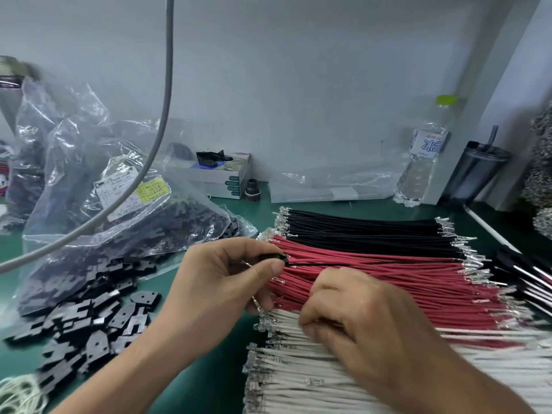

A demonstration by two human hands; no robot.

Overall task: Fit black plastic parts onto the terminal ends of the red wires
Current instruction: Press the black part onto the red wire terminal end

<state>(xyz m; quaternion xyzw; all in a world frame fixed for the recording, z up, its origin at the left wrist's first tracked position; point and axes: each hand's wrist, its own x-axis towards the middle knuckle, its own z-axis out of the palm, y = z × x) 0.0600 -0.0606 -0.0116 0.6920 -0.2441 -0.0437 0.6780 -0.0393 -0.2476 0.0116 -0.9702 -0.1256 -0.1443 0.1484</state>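
A: Head view, item one: black plastic part (pixel 273 257)?
B: Small, flat, moulded; judged light and rigid, a little slick. Pinched between thumb and forefinger of the left hand (pixel 227 276) at the middle of the scene, just left of the wire ends. Best taken by its flat faces, leaving the slot side free

A: Item two: red wires (pixel 388 282)?
B: A wide layer lying left to right on the green table (pixel 209 380), between the black wires (pixel 364 231) on the far side and the white wires (pixel 328 380) on the near side. Thin and limp by the look of them, with small metal ends (pixel 279 280) that would bend easily; take hold just behind the metal end so the tip stays stiff enough to push in

A: Right hand (pixel 352 315)?
B: Fingers curled down onto the near edge of the red layer, right of the left hand; it seems to pinch a strand, though which one I cannot tell. One wire runs from the held part rightwards over the red layer

A: Spare stock?
B: Loose black parts (pixel 89 318) heaped near left, well apart from both hands, more in a clear bag (pixel 125 186) behind them
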